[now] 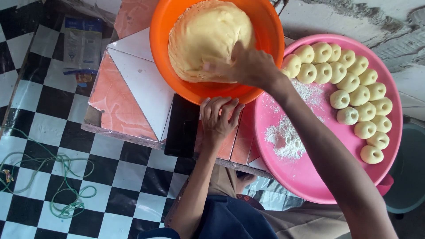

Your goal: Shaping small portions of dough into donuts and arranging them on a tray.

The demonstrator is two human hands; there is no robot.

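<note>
My right hand (248, 66) pinches the big soft yellow dough lump (208, 35); my left hand (219, 117) rests flat, fingers spread, under the round orange plastic bowl (270, 40).

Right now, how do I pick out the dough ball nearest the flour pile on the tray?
Start at the big pink round tray right of the orange bowl. Dough balls fill its far right side; loose white flour lies at its middle. The dough ball sits alone at the cluster's inner edge, closest to the flour.
</note>
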